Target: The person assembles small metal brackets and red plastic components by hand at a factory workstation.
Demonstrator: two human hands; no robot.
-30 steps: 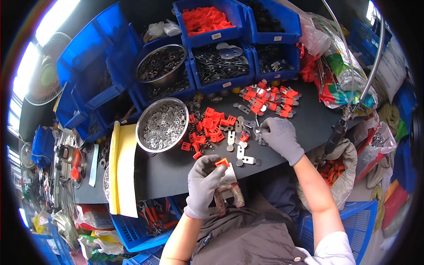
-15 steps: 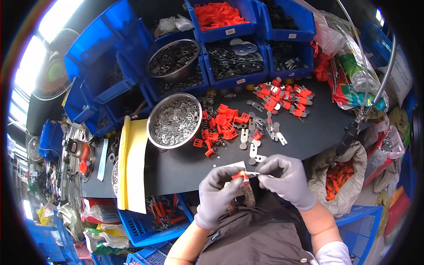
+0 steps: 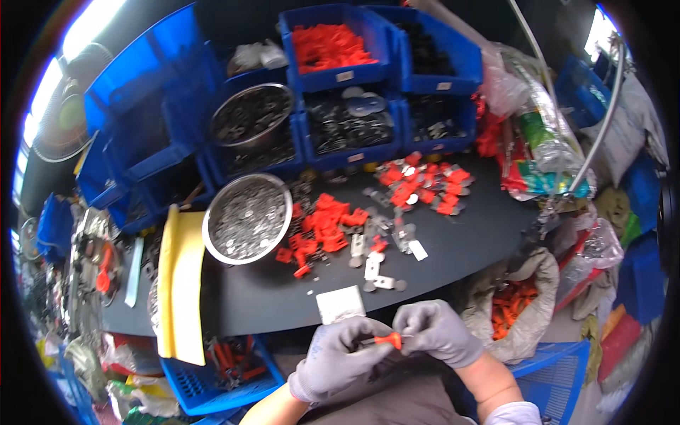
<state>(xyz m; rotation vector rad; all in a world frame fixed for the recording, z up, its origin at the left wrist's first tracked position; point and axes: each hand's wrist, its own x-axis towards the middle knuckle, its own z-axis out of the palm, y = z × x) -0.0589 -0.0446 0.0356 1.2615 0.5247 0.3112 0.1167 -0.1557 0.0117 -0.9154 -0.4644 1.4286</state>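
Observation:
My left hand, in a grey glove, pinches a small red plastic part at the table's front edge, and a thin metal piece shows beside it. My right hand, gloved too, has its fingers closed at the right end of the red part; what they grip is too small and blurred to make out. Beyond my hands lie loose red plastic clips and flat metal plates. A white block or pad lies just past my left hand.
A steel bowl of washers stands left of the clips, beside a yellow folder. Red-and-metal pieces are heaped at the back right. Blue bins line the rear. A sack of orange parts stands at the right.
The view has shifted, so the table sits lower and further left. My hands have come closer together around the red part, which has turned. The white block is now more exposed.

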